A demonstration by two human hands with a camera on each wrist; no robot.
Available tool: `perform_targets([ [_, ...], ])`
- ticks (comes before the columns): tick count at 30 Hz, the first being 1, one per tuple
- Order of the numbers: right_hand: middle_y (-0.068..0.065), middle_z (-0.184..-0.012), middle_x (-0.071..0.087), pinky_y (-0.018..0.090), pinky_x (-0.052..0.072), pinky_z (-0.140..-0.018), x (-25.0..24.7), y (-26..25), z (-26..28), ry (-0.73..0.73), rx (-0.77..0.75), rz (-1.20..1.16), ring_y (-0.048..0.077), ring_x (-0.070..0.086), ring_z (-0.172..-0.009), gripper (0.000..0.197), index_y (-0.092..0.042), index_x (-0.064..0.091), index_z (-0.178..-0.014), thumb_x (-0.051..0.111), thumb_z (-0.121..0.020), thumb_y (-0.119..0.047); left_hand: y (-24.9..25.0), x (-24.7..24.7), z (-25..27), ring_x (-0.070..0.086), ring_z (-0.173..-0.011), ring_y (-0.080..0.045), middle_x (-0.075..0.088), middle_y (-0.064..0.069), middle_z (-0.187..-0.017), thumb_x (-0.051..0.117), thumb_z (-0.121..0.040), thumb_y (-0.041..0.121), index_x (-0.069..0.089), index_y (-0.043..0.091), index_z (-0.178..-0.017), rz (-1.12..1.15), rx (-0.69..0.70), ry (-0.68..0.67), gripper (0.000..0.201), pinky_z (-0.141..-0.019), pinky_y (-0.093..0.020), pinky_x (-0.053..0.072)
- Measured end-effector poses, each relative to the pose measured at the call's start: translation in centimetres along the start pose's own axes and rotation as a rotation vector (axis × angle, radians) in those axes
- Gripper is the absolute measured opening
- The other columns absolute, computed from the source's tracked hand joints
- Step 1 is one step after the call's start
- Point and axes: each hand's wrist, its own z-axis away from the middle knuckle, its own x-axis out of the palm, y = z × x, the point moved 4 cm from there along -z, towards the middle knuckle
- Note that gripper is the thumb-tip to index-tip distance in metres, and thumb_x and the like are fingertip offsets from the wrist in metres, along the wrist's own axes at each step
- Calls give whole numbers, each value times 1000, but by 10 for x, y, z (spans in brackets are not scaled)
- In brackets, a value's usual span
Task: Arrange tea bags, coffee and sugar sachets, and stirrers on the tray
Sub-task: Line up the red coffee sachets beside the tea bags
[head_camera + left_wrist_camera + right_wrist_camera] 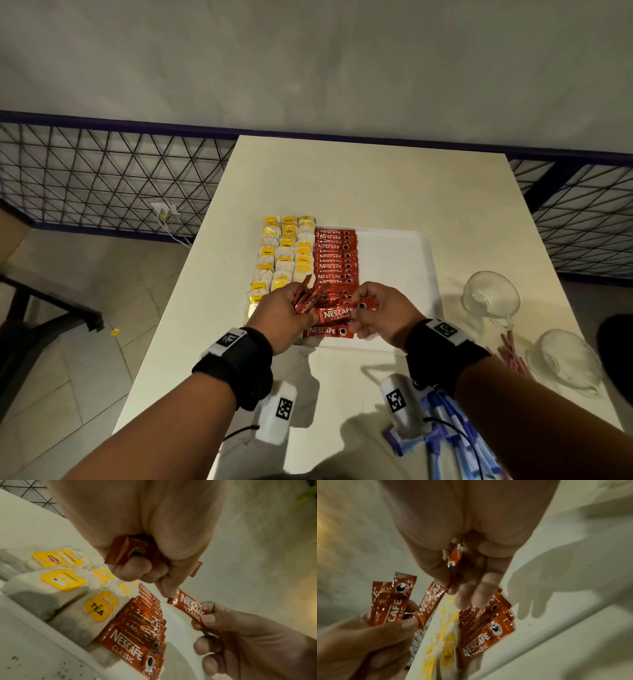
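Observation:
A white tray (394,260) holds three columns of yellow-tagged tea bags (284,253) and, beside them, a column of red coffee sachets (337,263). Over the tray's near edge my left hand (291,308) grips a bunch of coffee sachets (306,296). My right hand (370,310) pinches one end of a single coffee sachet (337,314); the left thumb and forefinger touch its other end (178,596). In the right wrist view the single sachet (431,601) spans both hands above the laid column (484,628).
Pink stirrers (510,353) lie on the table right of the tray, between two clear glass cups (491,296) (565,356). Blue-and-white sugar sachets (445,431) lie under my right forearm. The tray's right half is bare. A wire-mesh fence runs behind the table.

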Motion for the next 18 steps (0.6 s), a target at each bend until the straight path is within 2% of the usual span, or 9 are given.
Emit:
perform_targets([
  [3,-4,-68,66,29,50,-66,2,5,-5,22,-36,274,10,61,-62,14,-24,61,-75,69,-80,-15,0,1,0,57,-75,2,62,15,-85,68,-86,16,57,26,-95,-88,11,20,18,-57,-3,38],
  [5,-12,-70,63,24,48,-72,8,7,-8,3,-82,541,4,56,-67,13,-29,62,-72,71,-80,-25,-3,4,0,57,-73,-5,61,12,-83,67,-86,16,55,25,-94,-168,20,22,16,-53,-3,36],
  [7,-15,-79,62,22,46,-76,14,8,-11,-25,-109,722,5,57,-77,13,-34,62,-72,71,-81,-29,-8,0,0,57,-78,-14,59,10,-83,65,-87,19,56,23,-94,-213,2,53,11,-54,-6,35],
  [10,-10,-94,63,26,47,-85,21,12,-16,-83,-105,854,13,60,-90,5,-31,70,-80,67,-85,-30,-19,-13,1,51,-83,-14,56,8,-88,66,-87,22,61,18,-101,-253,-44,111,15,-66,-16,34],
  [12,-8,-98,61,27,46,-88,25,16,-20,-111,-96,910,14,59,-95,9,-27,72,-90,64,-87,-31,-27,-19,4,52,-79,-15,57,8,-84,67,-86,22,58,22,-96,-268,-77,105,13,-60,-17,33],
  [15,-11,-94,55,27,46,-89,29,20,-25,-128,-77,938,14,58,-98,12,-26,71,-95,64,-88,-32,-35,-23,8,54,-76,-15,57,10,-79,66,-86,21,54,26,-91,-254,-94,106,14,-54,-9,31],
  [18,-11,-94,53,27,46,-89,33,24,-30,-147,-87,971,14,58,-99,13,-27,71,-97,63,-88,-33,-38,-23,11,56,-78,-16,61,7,-82,67,-86,23,59,23,-94,-257,-97,110,12,-61,-18,35],
])
